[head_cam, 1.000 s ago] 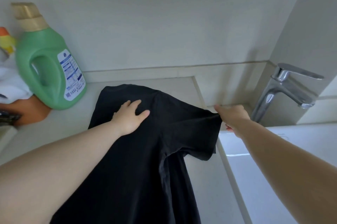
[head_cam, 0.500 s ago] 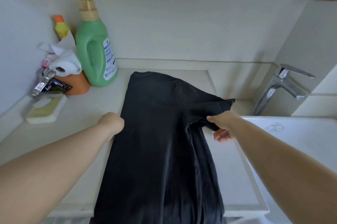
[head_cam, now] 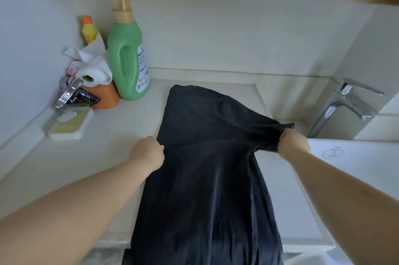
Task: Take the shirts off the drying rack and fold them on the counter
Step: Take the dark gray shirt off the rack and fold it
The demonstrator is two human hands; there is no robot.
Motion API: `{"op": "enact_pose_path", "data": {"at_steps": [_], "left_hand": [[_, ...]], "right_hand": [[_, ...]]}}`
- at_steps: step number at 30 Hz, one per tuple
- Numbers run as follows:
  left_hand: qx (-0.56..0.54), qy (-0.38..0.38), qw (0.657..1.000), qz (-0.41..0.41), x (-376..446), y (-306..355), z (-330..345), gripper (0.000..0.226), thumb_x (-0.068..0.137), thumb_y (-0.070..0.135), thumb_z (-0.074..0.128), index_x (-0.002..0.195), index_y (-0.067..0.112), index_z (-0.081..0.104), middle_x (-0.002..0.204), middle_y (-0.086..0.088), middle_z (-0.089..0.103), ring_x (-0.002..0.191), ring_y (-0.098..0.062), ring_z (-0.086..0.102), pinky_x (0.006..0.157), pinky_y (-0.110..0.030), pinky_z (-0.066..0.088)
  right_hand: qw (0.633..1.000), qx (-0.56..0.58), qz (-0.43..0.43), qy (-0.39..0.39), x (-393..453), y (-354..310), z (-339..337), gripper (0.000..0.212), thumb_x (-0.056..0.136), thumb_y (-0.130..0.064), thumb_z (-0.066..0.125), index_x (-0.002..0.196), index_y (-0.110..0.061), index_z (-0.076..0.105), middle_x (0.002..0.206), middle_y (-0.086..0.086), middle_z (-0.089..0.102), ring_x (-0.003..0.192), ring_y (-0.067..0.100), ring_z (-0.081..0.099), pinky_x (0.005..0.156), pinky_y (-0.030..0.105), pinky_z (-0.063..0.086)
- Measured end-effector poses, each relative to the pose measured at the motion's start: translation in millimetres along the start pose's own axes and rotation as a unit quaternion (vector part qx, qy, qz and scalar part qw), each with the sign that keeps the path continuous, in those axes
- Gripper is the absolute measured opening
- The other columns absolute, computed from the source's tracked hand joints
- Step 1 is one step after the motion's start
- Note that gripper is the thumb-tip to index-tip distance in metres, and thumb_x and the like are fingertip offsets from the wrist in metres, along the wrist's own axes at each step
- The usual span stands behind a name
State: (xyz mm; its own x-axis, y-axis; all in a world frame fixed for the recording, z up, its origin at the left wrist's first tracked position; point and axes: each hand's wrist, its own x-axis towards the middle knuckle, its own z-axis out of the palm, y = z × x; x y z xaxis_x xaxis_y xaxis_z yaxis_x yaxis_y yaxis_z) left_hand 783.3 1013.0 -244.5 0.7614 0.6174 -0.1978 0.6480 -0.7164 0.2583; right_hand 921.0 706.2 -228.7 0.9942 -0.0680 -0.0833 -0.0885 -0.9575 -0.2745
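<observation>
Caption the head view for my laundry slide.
Both hands grip a black shirt spread on the counter.

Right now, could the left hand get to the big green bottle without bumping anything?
Probably yes. The left hand grips the black shirt's left edge, so it must let go first. Bare counter lies between it and the green bottle; the orange tub sits left of that path.

Label on green bottle (head_cam: 127,57) illegible

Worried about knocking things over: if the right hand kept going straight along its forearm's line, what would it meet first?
Probably the shirt sleeve the right hand holds, then the wall; the faucet lies off to the right. Depth is unclear.
</observation>
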Motion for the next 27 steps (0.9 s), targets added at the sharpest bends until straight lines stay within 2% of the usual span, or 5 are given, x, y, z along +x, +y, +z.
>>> {"op": "enact_pose_path", "data": {"at_steps": [5, 11, 19, 24, 27], "left_hand": [[-0.075, -0.058, 0.995, -0.041, -22, 2, -12, 0.042, 0.102, 0.033, 0.032, 0.107, 0.000, 0.057, 0.112, -0.014, 0.061, 0.106, -0.031, 0.058, 0.085, -0.031, 0.043], [-0.271, -0.129, 0.944, -0.137, -31, -14, -10, 0.022, 0.096, 0.009, 0.043, 0.075, 0.004, 0.047, 0.075, -0.012, 0.052, 0.060, -0.021, 0.049, 0.054, -0.028, 0.048], [-0.066, -0.087, 0.994, -0.029, -45, -22, -5, 0.032, 0.095, 0.000, 0.036, 0.064, 0.009, 0.038, 0.069, -0.002, 0.038, 0.076, -0.019, 0.046, 0.071, -0.024, 0.037], [-0.081, -0.053, 0.995, -0.021, -51, -21, -2, 0.025, 0.095, 0.005, 0.044, 0.116, -0.002, 0.052, 0.112, -0.014, 0.060, 0.106, -0.030, 0.059, 0.083, -0.030, 0.046], [-0.129, -0.029, 0.991, -0.021, -63, -28, -2, 0.042, 0.098, 0.029, 0.047, 0.127, -0.002, 0.047, 0.128, -0.017, 0.055, 0.116, -0.034, 0.054, 0.088, -0.032, 0.042]], "right_hand": [[0.990, 0.112, 0.054, 0.073, -18, -13, -10, 0.027, 0.089, -0.023, 0.055, 0.105, -0.001, 0.058, 0.110, 0.021, 0.058, 0.095, 0.036, 0.058, 0.081, 0.038, 0.047], [0.941, 0.165, 0.084, -0.283, -94, -47, 0, 0.036, 0.085, -0.032, 0.071, 0.087, -0.002, 0.052, 0.071, 0.013, 0.051, 0.053, 0.023, 0.050, 0.050, 0.029, 0.045], [0.876, 0.424, 0.141, -0.183, -112, -28, 3, 0.022, 0.101, -0.012, 0.041, 0.081, -0.006, 0.049, 0.080, 0.013, 0.054, 0.068, 0.025, 0.054, 0.060, 0.039, 0.053], [0.975, 0.177, 0.082, -0.109, -118, -14, 30, 0.033, 0.097, -0.014, 0.041, 0.064, -0.015, 0.036, 0.089, 0.013, 0.049, 0.071, 0.024, 0.048, 0.065, 0.029, 0.045], [0.968, 0.209, 0.086, -0.108, -127, -17, 27, 0.036, 0.096, -0.037, 0.049, 0.078, -0.006, 0.051, 0.083, 0.014, 0.057, 0.067, 0.028, 0.055, 0.060, 0.030, 0.047]]}}
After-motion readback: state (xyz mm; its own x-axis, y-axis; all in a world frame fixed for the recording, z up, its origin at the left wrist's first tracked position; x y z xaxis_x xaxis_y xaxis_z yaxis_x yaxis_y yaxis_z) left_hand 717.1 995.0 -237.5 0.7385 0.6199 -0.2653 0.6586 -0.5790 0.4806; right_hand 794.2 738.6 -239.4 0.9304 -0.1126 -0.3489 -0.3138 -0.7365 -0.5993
